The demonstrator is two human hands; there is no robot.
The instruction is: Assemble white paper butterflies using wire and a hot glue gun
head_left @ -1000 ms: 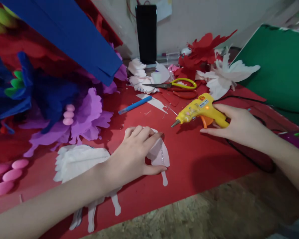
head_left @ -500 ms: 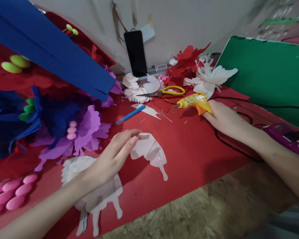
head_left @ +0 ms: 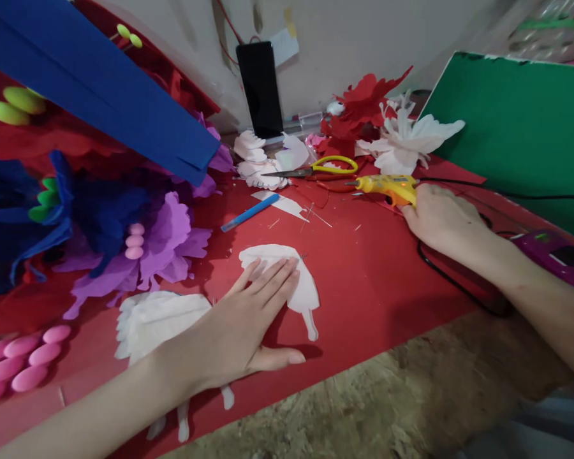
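Note:
My left hand (head_left: pixel 249 319) lies flat with fingers spread, pressing on a white wing-shaped cutout (head_left: pixel 303 290) whose stem end points toward the front edge. Beneath my left wrist is a stack of similar white wing cutouts (head_left: pixel 165 319), partly hidden. Over on the right, my right hand (head_left: pixel 444 217) is wrapped round the handle of a yellow hot glue gun (head_left: pixel 385 185), its nozzle pointing left, low over the red surface. Near the nozzle are yellow-handled scissors (head_left: pixel 335 167). A blue pen (head_left: pixel 249 213) lies beyond my left hand.
Purple flowers (head_left: pixel 165 239), blue petals and a long blue strip (head_left: pixel 124 95) crowd the left. A black phone (head_left: pixel 259 89) leans at the back wall beside red and white flowers (head_left: pixel 409 140). A green board (head_left: pixel 516 127) and black cable (head_left: pixel 440 261) are on the right.
My left hand has moved from the cutout's left edge to press flat on top of it. The glue line on the cutout no longer shows. The glue gun has shifted slightly right and levelled.

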